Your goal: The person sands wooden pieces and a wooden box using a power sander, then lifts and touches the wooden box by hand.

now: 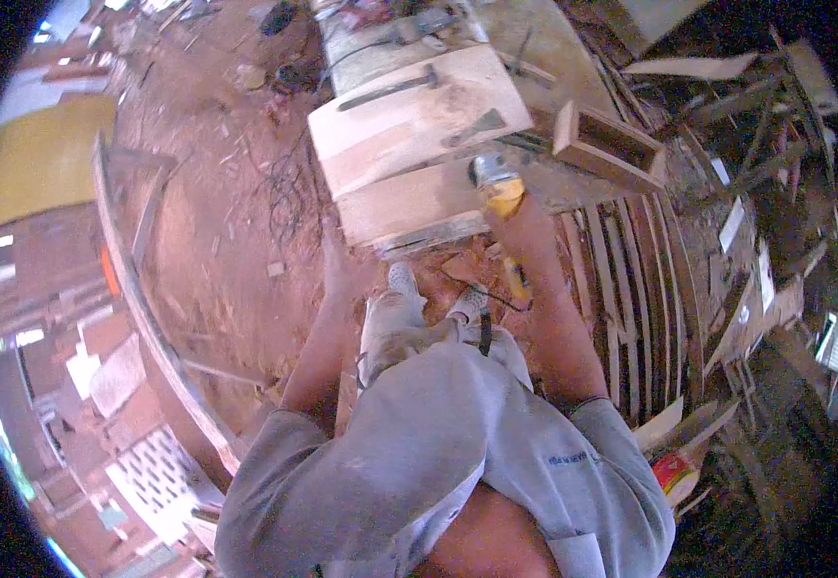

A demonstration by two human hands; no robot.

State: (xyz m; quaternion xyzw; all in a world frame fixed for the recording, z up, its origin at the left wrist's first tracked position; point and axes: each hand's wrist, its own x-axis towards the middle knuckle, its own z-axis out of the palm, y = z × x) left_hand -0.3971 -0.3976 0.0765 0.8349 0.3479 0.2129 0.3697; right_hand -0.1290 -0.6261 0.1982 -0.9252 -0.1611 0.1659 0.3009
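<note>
My right hand (513,207) is wrapped round a yellow power tool with a metal head (498,183), at the right front corner of a pale wooden board (409,204). The tool's yellow rear part (515,277) shows below my wrist, with a dark cord beside it. My left hand (335,252) is at the board's left front corner; its fingers are blurred. A hammer (388,89) lies across another pale board (457,82) farther back on the bench. A dark tool with a flared end (488,123) lies to the right of the hammer.
An open wooden box frame (608,146) stands right of the bench. Long slats (628,289) lie side by side at the right. A curved timber edge (139,299) runs down the left. Scraps and a tangled cord (287,197) are on the dirt floor.
</note>
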